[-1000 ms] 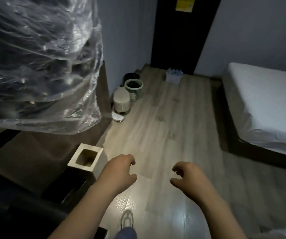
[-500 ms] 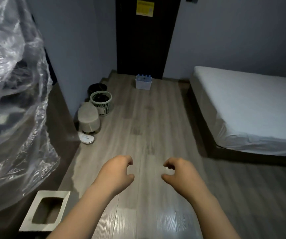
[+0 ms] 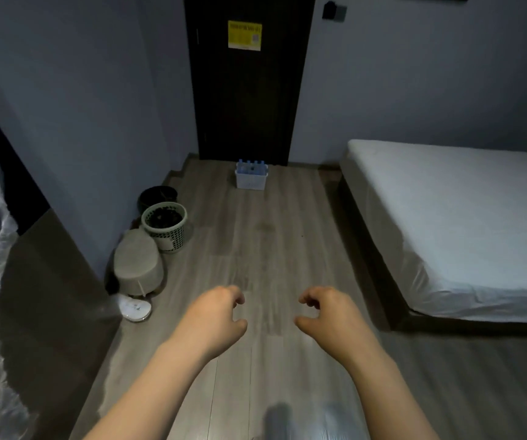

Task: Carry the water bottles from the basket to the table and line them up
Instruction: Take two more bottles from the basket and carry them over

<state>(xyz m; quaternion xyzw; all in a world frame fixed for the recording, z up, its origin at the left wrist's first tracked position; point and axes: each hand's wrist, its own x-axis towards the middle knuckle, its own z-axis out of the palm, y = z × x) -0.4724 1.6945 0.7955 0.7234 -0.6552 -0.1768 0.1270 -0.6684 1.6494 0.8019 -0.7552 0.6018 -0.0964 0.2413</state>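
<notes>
- Your left hand (image 3: 216,315) and right hand (image 3: 327,314) hang out in front, fingers loosely curled, holding nothing.
- The water bottles (image 3: 251,166) stand in the white basket (image 3: 251,181) on the floor against the dark door (image 3: 246,90), well apart from you. No table is in view.
- Risk: the door, if it swings inward, would likely strike the basket and tip the bottles.
- Risk: several bottles per trip invites a drop; the bottles look smooth.
- Left edge: a stool (image 3: 138,265), a mesh bin (image 3: 165,227) and a white disc (image 3: 135,308) crowd the wall.
- Right edge: the bed (image 3: 462,217) frame juts low, a shin hazard.
- The floor (image 3: 271,249) between them lies open straight to the basket.
</notes>
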